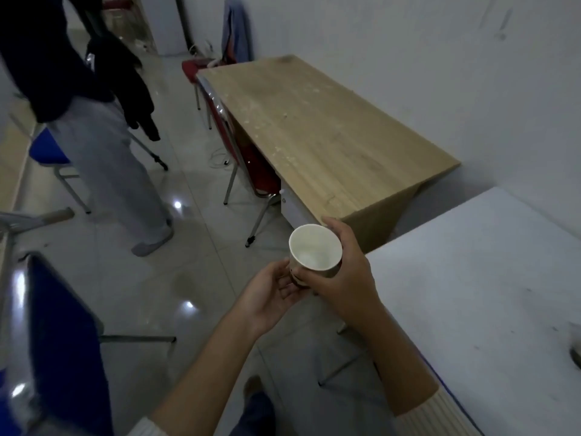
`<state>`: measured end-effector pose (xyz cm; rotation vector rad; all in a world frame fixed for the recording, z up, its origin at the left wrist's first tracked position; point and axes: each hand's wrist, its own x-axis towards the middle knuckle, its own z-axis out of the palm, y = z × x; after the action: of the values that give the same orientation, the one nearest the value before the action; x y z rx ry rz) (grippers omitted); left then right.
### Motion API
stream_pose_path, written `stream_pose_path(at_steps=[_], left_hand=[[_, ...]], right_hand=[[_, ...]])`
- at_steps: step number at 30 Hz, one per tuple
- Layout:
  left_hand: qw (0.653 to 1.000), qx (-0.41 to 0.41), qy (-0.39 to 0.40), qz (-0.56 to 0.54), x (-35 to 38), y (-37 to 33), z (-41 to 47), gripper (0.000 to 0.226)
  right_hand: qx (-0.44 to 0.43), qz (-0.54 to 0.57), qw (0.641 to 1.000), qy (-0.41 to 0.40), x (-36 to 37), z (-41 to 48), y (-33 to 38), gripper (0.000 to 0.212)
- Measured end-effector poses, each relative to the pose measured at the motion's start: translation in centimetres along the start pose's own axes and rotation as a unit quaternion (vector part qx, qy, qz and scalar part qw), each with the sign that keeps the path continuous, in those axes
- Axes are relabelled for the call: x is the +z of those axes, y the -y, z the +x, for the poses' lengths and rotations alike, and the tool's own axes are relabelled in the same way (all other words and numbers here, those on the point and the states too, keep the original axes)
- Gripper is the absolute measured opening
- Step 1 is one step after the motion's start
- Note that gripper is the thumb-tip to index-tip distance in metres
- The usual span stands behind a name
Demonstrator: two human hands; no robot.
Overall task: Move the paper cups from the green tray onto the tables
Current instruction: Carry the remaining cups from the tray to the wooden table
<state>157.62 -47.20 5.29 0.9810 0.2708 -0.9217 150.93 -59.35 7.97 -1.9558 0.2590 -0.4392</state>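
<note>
1. Nearest, at the bottom edge: cream sleeves (440, 413), bare forearms reaching forward.
2. Right hand (345, 272): fingers wrapped round the side of the paper cup (314, 247).
3. Left hand (267, 297): palm up, fingers curled under the base.
4. Paper cup: held mid-air over the floor, long axis near upright, open mouth up.
5. Just beyond: corner of the wooden desk (314, 127); white desk (471, 278) to the right.
</note>
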Motion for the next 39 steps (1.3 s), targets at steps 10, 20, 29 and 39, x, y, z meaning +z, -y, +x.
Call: stream_pose_path(at_steps=[10, 20, 29, 39], left_hand=[[0.998, -0.019, 0.021, 0.052, 2.6, -12.0, 15.5, 0.021], [0.997, -0.03, 0.01, 0.074, 7.9, -18.9, 31.0, 0.021], [0.983, -0.022, -0.029, 0.178, 10.5, -24.6, 43.1, 0.015], [0.982, -0.061, -0.01, 0.179, 12.2, -31.6, 57.1, 0.017]], right_hand=[[0.048, -0.015, 0.996, -0.075, 1.0, 17.5, -3.2, 0.083], [0.087, -0.028, 0.988, -0.122, -1.6, 32.7, -8.6, 0.067], [0.122, -0.06, 0.981, -0.137, -2.3, 45.3, -14.0, 0.07], [0.187, -0.096, 0.96, -0.185, -0.2, 59.3, -20.6, 0.077]])
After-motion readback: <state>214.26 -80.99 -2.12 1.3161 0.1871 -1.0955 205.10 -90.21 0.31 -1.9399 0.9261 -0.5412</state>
